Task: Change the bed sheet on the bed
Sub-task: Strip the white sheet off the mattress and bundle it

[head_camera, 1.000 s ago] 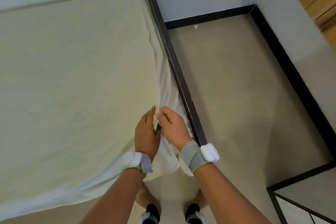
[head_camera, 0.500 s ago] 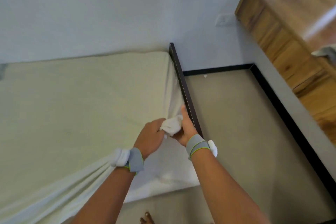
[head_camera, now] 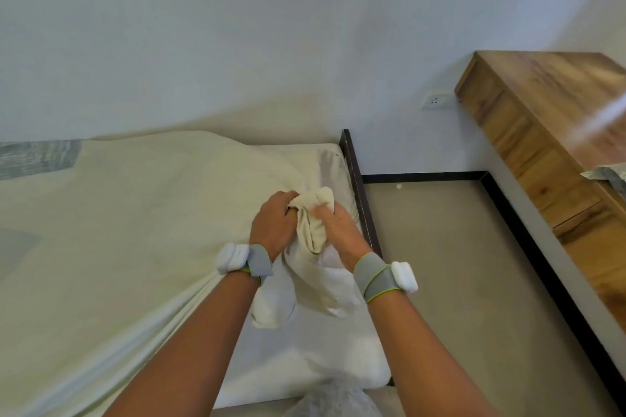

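And the corner is off! Half a second ago the sheet (head_camera: 101, 230) was only bunching at the bed's edge; now both hands have hauled the gathered corner up, and bare white mattress (head_camera: 305, 349) shows in the lower middle of the frame. The left hand (head_camera: 272, 225) has its fingers curled tight round the wad of cloth, and the right hand (head_camera: 337, 230) grips the same wad from the other side. The rest of the sheet lies stretched across the bed toward the left of the frame, pulled taut in folds under the left wrist. By my reading, stripping has begun, with three corners to go. The dark bed frame (head_camera: 355, 186) runs beside the hands. Fingertips are buried in cloth. The far-left corners are cut off, and the grey patch at upper left is unclear.
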